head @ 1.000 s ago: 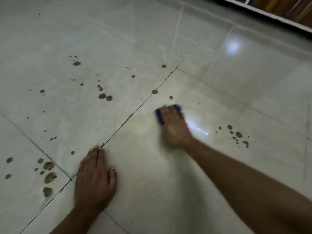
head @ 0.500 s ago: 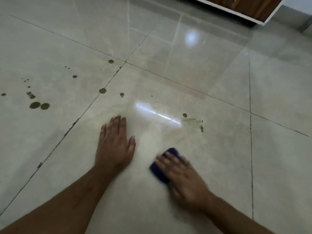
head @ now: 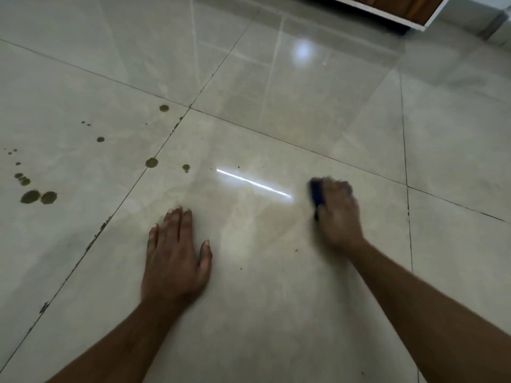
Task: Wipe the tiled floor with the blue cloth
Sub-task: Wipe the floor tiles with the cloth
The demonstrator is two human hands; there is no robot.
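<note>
My right hand (head: 337, 214) presses the blue cloth (head: 317, 194) onto the glossy beige tiled floor (head: 249, 313). Only the cloth's left edge shows past the fingers, and the hand is blurred, so I cannot tell whether the fingers curl round the cloth. Flat on the same tile lies my left hand (head: 174, 258), fingers straight and spread, holding nothing. Several brown spots (head: 38, 196) mark the tile to the left, and two more (head: 151, 162) sit by the grout line.
A white-edged wooden cabinet base (head: 392, 8) stands at the top right. Dark grout lines (head: 406, 167) cross the floor. Tiny dark specks (head: 296, 250) lie between my hands. A bright light streak (head: 253, 182) reflects on the tile.
My right hand has swept the cloth away from me and to the right, from beside my left hand to the tile's far right part. The spots there no longer show. My left hand stays planted.
</note>
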